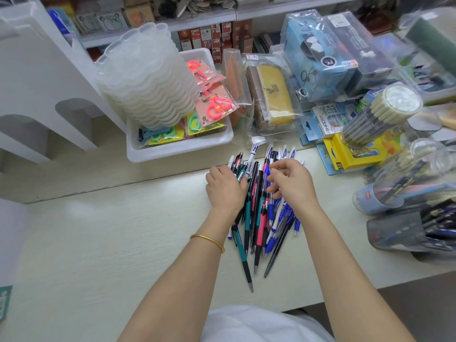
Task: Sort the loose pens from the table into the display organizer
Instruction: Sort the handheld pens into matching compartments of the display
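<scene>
My left hand curls round some jumbled black, blue and pink plastic pens, can't tell what my right hand holds, so strays could roll off the pale table.

Glossy plastic pens lie on a matt, pale wood-grain table.

One heap of pens lies at centre frame, well over twenty, too overlapped for an exact count. Above it to the left, one white tray holds one stack of translucent scalloped tubs and four carded scissors: two pink scissors and two green scissors. At right are one yellow box and one clear tub of pencils. One gold bangle shows at lower centre.
</scene>
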### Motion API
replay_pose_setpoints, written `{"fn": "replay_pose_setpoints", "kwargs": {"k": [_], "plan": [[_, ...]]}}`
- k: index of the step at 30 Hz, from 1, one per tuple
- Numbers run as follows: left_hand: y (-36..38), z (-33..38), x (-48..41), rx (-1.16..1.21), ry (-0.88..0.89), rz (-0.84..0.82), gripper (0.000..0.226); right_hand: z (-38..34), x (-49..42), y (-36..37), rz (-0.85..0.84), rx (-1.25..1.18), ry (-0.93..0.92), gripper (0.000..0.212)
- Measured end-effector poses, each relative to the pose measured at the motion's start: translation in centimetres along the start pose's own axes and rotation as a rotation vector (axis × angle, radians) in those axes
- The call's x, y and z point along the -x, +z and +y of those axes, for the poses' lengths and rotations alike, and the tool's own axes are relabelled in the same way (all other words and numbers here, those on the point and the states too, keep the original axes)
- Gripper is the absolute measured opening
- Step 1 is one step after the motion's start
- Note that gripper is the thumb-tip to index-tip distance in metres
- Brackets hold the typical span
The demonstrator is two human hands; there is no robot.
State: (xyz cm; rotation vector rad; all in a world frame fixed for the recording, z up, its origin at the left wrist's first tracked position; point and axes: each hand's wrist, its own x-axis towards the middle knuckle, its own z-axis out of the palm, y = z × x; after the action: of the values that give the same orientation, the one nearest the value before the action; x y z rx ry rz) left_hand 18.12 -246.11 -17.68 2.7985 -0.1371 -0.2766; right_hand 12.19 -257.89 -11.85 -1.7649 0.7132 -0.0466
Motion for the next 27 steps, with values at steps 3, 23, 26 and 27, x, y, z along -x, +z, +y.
{"fn": "replay_pose_setpoints", "kwargs": {"k": [3, 23, 26, 27], "plan": [[0.0, 0.1, -0.3, -0.020, 0.033, -0.005, 0.057, 0.1, 0.1, 0.0, 0.003, 0.005, 0.002, 0.014], [-1.3, -2.2, -0.1, 0.104, 0.002, -0.139, 0.052, 0.2, 0.5, 0.5, -0.013, 0.015, 0.008, 0.012], [-1.5, -3.2, 0.2, 0.129, -0.023, -0.105, 0.051, 0.1, 0.6, 0.4, -0.023, 0.014, 0.005, 0.012], [-1.6, -3.6, 0.2, 0.137, -0.037, -0.091, 0.050, 0.1, 0.7, 0.5, -0.028, 0.010, 0.003, 0.013]]}}
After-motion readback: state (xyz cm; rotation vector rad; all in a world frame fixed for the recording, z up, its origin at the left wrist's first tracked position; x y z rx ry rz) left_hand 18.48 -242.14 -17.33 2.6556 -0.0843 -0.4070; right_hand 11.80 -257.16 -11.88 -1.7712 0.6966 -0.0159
